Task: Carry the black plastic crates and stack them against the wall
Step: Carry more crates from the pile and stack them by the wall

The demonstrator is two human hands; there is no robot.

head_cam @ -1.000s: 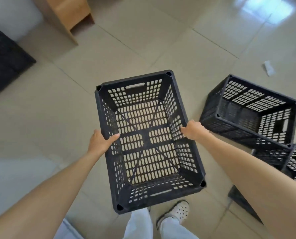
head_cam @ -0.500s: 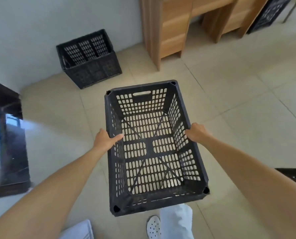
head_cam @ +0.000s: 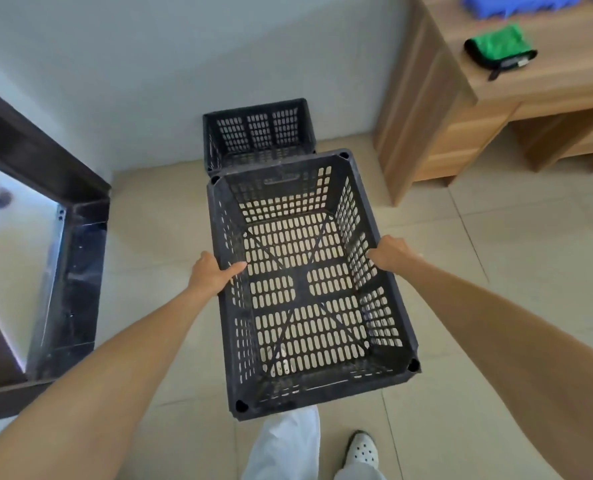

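The person holds a black crate (head_cam: 305, 282) at the centre of the view, above the tiled floor (head_cam: 496, 271). The left hand (head_cam: 209, 271) grips the crate's long left rim, thumb hooked over the inside wall. The right hand (head_cam: 390, 253) is closed on the long right rim, directly across. The crate is open side up, empty, its slotted bottom showing the floor through it. At 12 o'clock a second crate (head_cam: 257, 133) stands on the floor against the wall (head_cam: 184, 64); the held crate's far end overlaps its near edge in the view. At 2 o'clock a wooden counter (head_cam: 565, 81) carries a green pouch (head_cam: 499, 46). At 9 o'clock lies a dark frame (head_cam: 77, 271). At 6 o'clock are a white trouser leg (head_cam: 284, 445) and a white shoe (head_cam: 362, 452).
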